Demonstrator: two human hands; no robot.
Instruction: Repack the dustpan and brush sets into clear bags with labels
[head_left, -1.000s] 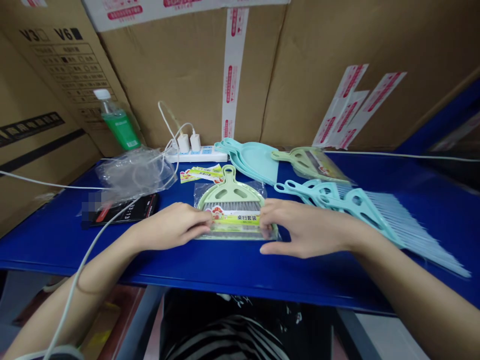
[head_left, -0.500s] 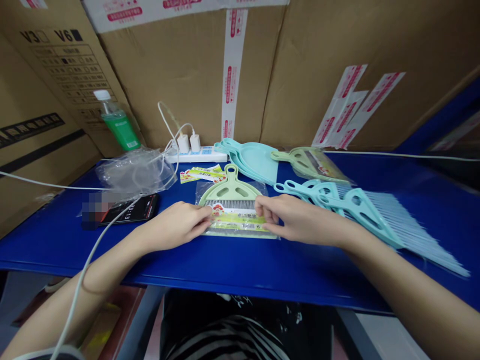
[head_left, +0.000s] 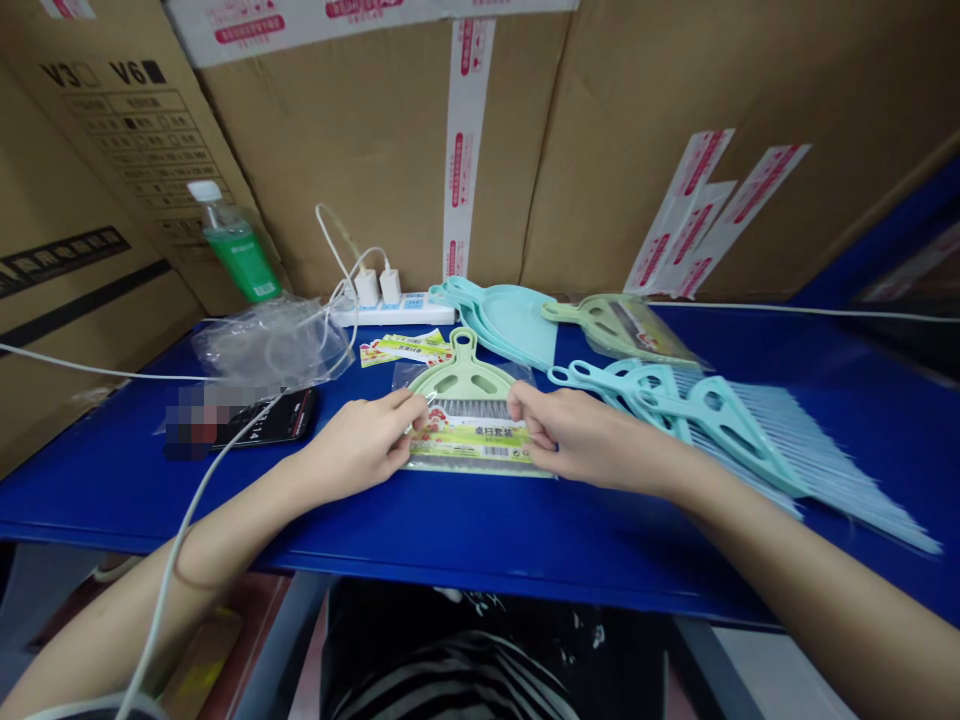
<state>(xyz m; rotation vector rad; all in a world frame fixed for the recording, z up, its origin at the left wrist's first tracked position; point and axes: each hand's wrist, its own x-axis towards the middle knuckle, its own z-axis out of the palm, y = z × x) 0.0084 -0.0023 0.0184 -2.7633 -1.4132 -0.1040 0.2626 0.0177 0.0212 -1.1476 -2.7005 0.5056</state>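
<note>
A pale green dustpan and brush set [head_left: 465, 382] lies in a clear plastic bag [head_left: 405, 375] in front of me, handle pointing away. Across its bristles sits a yellow-green and white label [head_left: 480, 432]. My left hand [head_left: 375, 435] has its fingers curled closed at the bag's left side. At the opposite side, my right hand [head_left: 570, 430] pinches the bag's edge with thumb and bent fingers. The exact fingertip contact is partly hidden.
Blue brushes [head_left: 720, 420] lie at right; blue dustpans [head_left: 517, 315] and another bagged green set [head_left: 630, 325] are behind. Loose labels [head_left: 412, 346], a power strip [head_left: 412, 310], crumpled plastic [head_left: 274, 340], a phone [head_left: 289, 418] and a green bottle [head_left: 244, 255] stand left. A white cable [head_left: 180, 530] crosses my left arm.
My left hand has lifted slightly and its fingers have curled more at the bag's edge. The label's print shows more clearly. My right hand has barely shifted.
</note>
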